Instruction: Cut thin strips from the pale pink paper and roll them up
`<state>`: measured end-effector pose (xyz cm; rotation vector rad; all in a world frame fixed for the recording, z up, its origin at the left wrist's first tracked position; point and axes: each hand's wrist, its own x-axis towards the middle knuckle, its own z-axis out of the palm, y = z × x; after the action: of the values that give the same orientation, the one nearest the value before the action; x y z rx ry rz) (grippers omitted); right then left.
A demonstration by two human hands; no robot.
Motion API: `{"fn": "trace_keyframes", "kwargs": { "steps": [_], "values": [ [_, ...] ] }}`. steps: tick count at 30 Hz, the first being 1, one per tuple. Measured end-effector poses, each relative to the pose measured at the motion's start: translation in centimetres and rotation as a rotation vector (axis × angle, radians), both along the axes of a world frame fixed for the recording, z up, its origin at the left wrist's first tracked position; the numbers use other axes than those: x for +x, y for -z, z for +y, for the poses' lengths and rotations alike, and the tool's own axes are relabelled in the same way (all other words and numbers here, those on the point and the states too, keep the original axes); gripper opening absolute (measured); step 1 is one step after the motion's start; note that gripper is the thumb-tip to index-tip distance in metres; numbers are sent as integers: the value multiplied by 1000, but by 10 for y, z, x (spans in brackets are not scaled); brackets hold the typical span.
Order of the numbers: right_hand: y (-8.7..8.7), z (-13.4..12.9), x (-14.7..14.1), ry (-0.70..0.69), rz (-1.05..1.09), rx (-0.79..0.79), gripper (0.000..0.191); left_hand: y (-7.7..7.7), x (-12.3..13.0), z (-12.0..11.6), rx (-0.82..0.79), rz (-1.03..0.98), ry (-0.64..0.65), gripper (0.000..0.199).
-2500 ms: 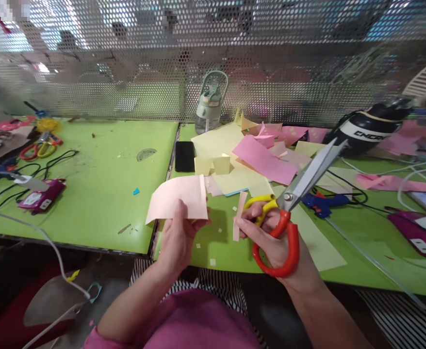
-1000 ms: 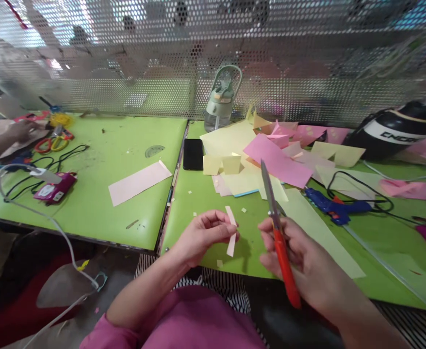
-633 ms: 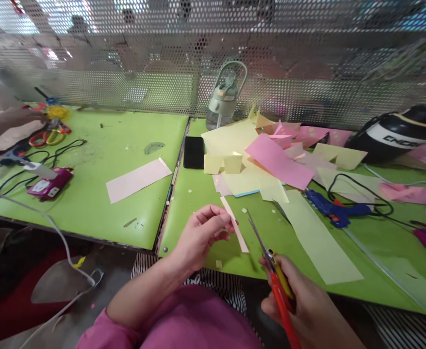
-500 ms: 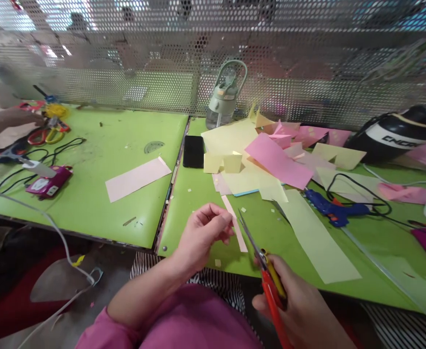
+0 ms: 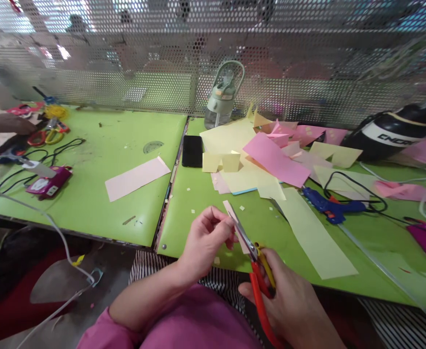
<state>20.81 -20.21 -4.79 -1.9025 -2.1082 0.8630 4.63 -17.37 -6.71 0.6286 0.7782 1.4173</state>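
Note:
Between thumb and fingers, my left hand (image 5: 210,237) pinches a narrow pale pink strip of paper (image 5: 227,206) above the table's front edge. My right hand (image 5: 289,293) is wrapped around the red and yellow handles of a pair of scissors (image 5: 259,276). The blades point up and left and lie along the strip, just right of my left fingertips. Whether the blades touch the paper I cannot tell. Tiny cut paper squares (image 5: 242,208) are scattered on the green table (image 5: 194,232) around my hands.
Yellow and pink paper sheets (image 5: 276,157) lie heaped behind my hands, beside a phone (image 5: 192,150) and a water bottle (image 5: 220,104). To the right rests a blue glue gun (image 5: 331,205) with its cord. At far left, a co-worker's hand (image 5: 12,124) is near more scissors (image 5: 47,135).
My right hand has brought the scissors left and up, so the blades now overlap the strip. My left hand keeps its pinch almost in place. The co-worker's hand has shifted lower and left.

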Motion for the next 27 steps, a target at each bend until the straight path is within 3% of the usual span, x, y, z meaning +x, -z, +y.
{"fn": "trace_keyframes", "kwargs": {
  "steps": [9, 27],
  "values": [
    [6, 0, 4, -47, 10, 35, 25, 5, 2, -2, 20, -53, 11, 31],
    [10, 4, 6, 7, 7, -7, 27, 4, 1, 0, -3, -55, 11, 33]
  ]
}}
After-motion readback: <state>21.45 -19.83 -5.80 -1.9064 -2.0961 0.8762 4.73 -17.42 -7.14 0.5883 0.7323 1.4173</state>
